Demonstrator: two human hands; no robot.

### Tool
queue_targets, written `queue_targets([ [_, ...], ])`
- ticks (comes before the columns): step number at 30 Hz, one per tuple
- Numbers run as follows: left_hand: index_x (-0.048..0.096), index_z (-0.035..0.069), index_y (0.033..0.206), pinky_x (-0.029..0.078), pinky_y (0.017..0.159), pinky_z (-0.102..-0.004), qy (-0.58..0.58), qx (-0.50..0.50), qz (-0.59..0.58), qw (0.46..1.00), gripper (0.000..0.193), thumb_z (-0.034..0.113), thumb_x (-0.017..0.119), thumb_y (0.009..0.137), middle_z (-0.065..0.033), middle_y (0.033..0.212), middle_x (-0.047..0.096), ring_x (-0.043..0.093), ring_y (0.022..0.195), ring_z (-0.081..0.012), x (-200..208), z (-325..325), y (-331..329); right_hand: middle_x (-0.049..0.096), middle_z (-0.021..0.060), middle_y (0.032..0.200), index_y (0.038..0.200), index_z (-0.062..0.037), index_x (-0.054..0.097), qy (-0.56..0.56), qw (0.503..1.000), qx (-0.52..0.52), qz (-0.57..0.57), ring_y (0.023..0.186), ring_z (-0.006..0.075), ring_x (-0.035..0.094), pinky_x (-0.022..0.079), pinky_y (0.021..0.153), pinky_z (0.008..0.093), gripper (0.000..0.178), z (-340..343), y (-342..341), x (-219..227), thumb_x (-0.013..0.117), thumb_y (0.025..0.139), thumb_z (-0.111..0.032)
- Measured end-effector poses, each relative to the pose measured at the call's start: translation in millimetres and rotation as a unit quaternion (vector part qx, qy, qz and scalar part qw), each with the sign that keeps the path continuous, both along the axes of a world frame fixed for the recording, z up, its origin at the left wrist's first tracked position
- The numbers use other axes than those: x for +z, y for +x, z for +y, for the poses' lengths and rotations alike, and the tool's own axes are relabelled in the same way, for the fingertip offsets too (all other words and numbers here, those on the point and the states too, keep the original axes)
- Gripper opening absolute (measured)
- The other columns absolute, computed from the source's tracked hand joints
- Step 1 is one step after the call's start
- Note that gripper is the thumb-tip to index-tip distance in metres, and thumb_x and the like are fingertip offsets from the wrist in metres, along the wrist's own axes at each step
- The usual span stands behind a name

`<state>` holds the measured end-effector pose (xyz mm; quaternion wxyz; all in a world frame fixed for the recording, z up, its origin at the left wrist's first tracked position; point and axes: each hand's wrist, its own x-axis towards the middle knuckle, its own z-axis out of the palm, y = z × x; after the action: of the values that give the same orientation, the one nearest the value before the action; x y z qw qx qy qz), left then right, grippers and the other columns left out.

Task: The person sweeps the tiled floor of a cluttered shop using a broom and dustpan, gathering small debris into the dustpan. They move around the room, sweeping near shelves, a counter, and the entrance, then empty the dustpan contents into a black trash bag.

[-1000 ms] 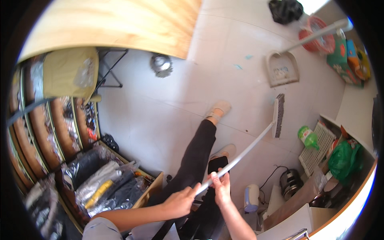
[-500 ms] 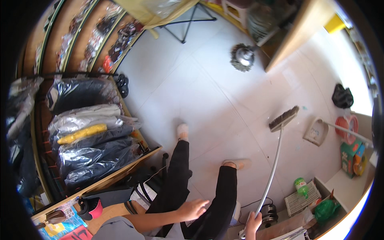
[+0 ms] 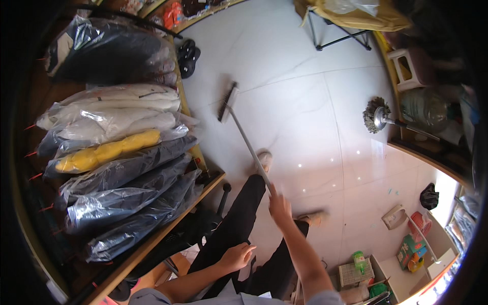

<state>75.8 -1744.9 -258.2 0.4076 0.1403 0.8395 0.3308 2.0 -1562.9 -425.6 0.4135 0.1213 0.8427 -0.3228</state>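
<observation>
My right hand [image 3: 280, 207] is closed around the upper part of a long-handled broom [image 3: 244, 134], arm stretched forward. The broom's bristle head [image 3: 228, 102] is slightly blurred over the pale tiled floor, near the rack on the left. In front of my body, over my dark trousers, is my left hand [image 3: 237, 257]. Its fingers are loosely bent, and no object shows in it. One foot [image 3: 264, 159] stands beside the broom handle; the other [image 3: 314, 217], farther right, is smeared by motion.
Clothes in plastic bags [image 3: 117, 112] hang in a rack at left, beside black slippers [image 3: 188, 58]. A mop [image 3: 377, 116] and stool [image 3: 406, 68] stand at right, a folding-frame stand [image 3: 340, 36] at the back. A dustpan [image 3: 395, 217], red basket [image 3: 420, 224] and black bag [image 3: 429, 196] lie lower right.
The broom has swung from the right side over to the far left, my right arm reaching forward with it. My left hand's fingers have curled in. The view has shifted toward the left rack.
</observation>
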Motion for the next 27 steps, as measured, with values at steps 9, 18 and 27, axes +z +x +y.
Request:
queue_targets([
  [9, 0.059, 0.004, 0.106, 0.053, 0.060, -0.0338, -0.001, 0.077, -0.068, 0.995, 0.020, 0.008, 0.059, 0.087, -0.0109, 0.084, 0.061, 0.063, 0.071, -0.0283, -17, -43, -33, 0.067, 0.0126, 0.089, 0.147, -0.0321, 0.028, 0.114, 0.975, 0.186, 0.047, 0.082, 0.0270, 0.068, 0.056, 0.069, 0.0391, 0.060, -78, -251, -98, 0.045, 0.093, -0.012],
  [18, 0.059, 0.003, 0.108, 0.052, 0.066, -0.0379, 0.043, 0.175, -0.134, 0.975, 0.020, 0.007, 0.056, 0.088, -0.0124, 0.088, 0.061, 0.062, 0.077, -0.0309, -14, -56, -53, 0.061, 0.0186, 0.070, 0.144, -0.0398, 0.029, 0.277, 0.953, 0.094, -0.080, 0.067, 0.0397, 0.061, 0.046, 0.058, 0.0503, 0.062, 212, 32, 29, 0.053, 0.092, -0.015],
  [27, 0.060, 0.003, 0.106, 0.052, 0.064, -0.0374, 0.043, 0.178, -0.154, 0.971, 0.019, 0.008, 0.056, 0.088, -0.0124, 0.085, 0.061, 0.063, 0.074, -0.0300, -17, -54, -54, 0.062, 0.0193, 0.081, 0.144, -0.0321, 0.034, 0.186, 0.981, 0.060, -0.006, 0.073, 0.0383, 0.062, 0.047, 0.061, 0.0495, 0.058, 230, 33, 87, 0.051, 0.091, -0.012],
])
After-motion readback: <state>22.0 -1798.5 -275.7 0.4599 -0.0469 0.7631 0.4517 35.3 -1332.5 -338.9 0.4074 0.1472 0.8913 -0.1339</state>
